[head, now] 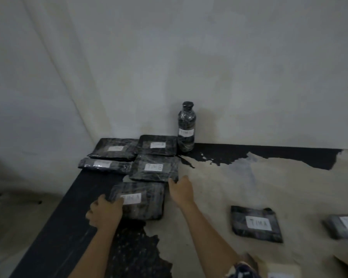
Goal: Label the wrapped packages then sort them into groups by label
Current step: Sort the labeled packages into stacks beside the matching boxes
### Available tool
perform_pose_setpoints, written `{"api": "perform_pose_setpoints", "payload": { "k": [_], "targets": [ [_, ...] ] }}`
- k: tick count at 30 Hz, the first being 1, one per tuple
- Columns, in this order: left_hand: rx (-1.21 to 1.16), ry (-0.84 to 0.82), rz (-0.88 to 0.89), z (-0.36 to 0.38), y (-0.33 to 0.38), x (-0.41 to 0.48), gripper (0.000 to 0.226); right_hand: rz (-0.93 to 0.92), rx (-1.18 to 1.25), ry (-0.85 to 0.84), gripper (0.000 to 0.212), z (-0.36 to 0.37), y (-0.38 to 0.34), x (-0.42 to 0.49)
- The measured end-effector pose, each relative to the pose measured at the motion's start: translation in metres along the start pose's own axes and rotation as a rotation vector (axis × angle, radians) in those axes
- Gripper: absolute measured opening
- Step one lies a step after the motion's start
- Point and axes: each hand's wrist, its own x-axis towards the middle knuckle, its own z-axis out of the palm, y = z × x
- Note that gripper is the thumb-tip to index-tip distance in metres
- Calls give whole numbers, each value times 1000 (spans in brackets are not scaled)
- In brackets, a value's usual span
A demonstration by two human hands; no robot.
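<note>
Several black wrapped packages with white labels lie on a worn table [269, 183]. My left hand [105, 212] grips the left edge of the nearest package, labelled "TIM A" [143, 201], with its thumb on top. Just behind it lies the package labelled "TIM B" [155, 167]. My right hand [181, 189] touches its near right corner, thumb and forefinger on either side of that corner. Three more labelled packages [114, 148], [157, 145], [105, 163] sit packed together at the back left. A wrapped, labelled bottle [186, 127] stands upright against the wall.
To the right lie another "TIM A" package [256, 223] and a blurred labelled package [344, 225] at the frame edge. The table's left edge [54, 223] drops to the floor. A pale wall [229, 77] runs behind the table.
</note>
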Motion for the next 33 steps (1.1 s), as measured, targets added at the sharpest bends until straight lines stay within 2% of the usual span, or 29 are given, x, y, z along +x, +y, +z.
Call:
{"api": "perform_pose_setpoints", "payload": {
  "k": [2,4,9,14,17,20,23,27,30,33],
  "targets": [
    [-5,-114,-32,-3,-6,13,85,92,144,-16,69,6,-8,10],
    [-20,-214,-34,-3,-14,22,89,160,203,-23,71,14,-11,15],
    [-191,-283,10,-2,-22,30,68,201,178,49,61,25,-11,19],
    [-558,-480,-88,-14,-16,34,52,200,402,137,44,23,-13,20],
    [-562,-567,-96,-24,-12,40,55,194,480,147,38,17,-7,20],
    [-584,-663,-84,-31,-6,40,44,203,684,157,32,4,2,19],
    [-643,-770,-93,-28,3,30,43,189,790,221,33,-22,19,17],
    [-731,-870,-100,-12,22,5,39,193,1083,303,32,-72,48,8],
    [-706,-890,-41,12,42,-24,33,152,1227,401,20,-116,69,-5],
    [-720,-892,-16,46,62,-60,32,148,1309,479,28,-162,98,-19]
  ]
}}
